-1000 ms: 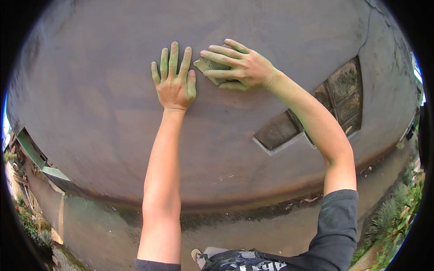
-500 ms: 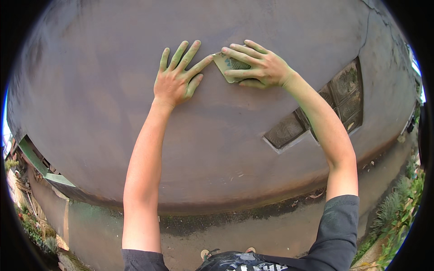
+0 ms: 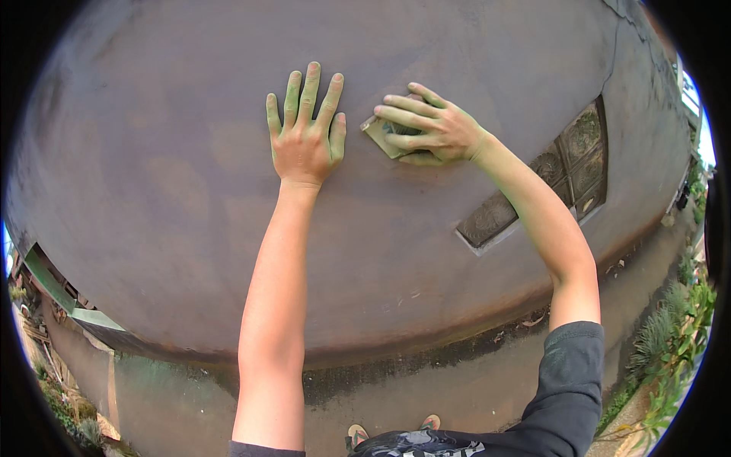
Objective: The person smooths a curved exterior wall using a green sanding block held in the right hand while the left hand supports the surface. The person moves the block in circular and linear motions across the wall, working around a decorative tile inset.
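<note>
Closest in, along the bottom edge, here's the black shirt [image 3: 403, 442] with its pale print, and two sandalled feet [image 3: 432, 421] poking out beyond it, toes toward the wall. A greenish smudge marks the right sleeve [image 3: 567, 362]. Up go both bare arms, the left forearm [image 3: 278, 251] nearly straight, the right [image 3: 537, 198] bent at the elbow and angling in.

Now the hands! The left hand [image 3: 304, 148] is flat on the wall, palm in, four fingers fanned upward, thumb lifted beside them, nothing in its grasp. Over to the right hand [image 3: 438, 133]: fingers spread leftward across a pale yellow-green, thin, flat sheet [image 3: 375, 135] and holding it against the wall. Green tints the fingers on both sides.

And that sheet sits just right of the left thumb, well apart from it. One corner juts left, toward the left hand; from there the bare edge slants down to the right. Darker mottling shows between the fingers. Its long axis? Can't call it, with most of the sheet covered.

Behind it all, the broad grey-brown plastered wall [image 3: 190, 175], bowed by the lens. Right of the right forearm, dark brown relief-patterned panels [image 3: 582, 141] sit in a stepped recess, a thin crack [image 3: 613, 61] running above. A damp-looking grey-brown path [image 3: 183, 392] lines the wall's foot, and out at the far right, leafy green plants [image 3: 662, 343] crowd in.
</note>
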A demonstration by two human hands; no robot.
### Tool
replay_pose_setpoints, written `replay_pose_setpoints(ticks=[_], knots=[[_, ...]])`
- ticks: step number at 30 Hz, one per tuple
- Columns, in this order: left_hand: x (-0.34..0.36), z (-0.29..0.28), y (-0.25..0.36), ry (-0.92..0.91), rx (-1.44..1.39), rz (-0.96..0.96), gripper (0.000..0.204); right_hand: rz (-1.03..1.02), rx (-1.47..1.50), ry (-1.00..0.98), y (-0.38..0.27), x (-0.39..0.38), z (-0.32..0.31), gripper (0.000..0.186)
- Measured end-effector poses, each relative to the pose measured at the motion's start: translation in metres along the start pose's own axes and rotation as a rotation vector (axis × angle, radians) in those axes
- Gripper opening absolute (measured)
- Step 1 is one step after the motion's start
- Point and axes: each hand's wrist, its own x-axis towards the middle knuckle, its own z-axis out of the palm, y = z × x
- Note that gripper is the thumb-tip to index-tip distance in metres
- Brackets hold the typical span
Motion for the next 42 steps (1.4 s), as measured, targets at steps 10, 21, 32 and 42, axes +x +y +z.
replay_pose_setpoints(ticks=[10,21,32,42], knots=[[0.0,0.002,0.002,0.021,-0.035,-0.012,0.061,0.608,-0.285,0.322,-0.026,0.048,0.006,0.053],[-0.001,0.002,0.003,0.045,-0.08,-0.013,0.064,0.793,-0.422,0.46,0.089,0.04,-0.024,0.044],[-0.001,0.001,0.002,0.074,-0.105,-0.02,0.064,0.353,-0.225,0.239,0.055,0.017,-0.009,0.052],[-0.001,0.004,0.001,0.084,-0.053,-0.032,0.069,0.136,-0.144,0.219,-0.053,0.034,0.022,0.054]])
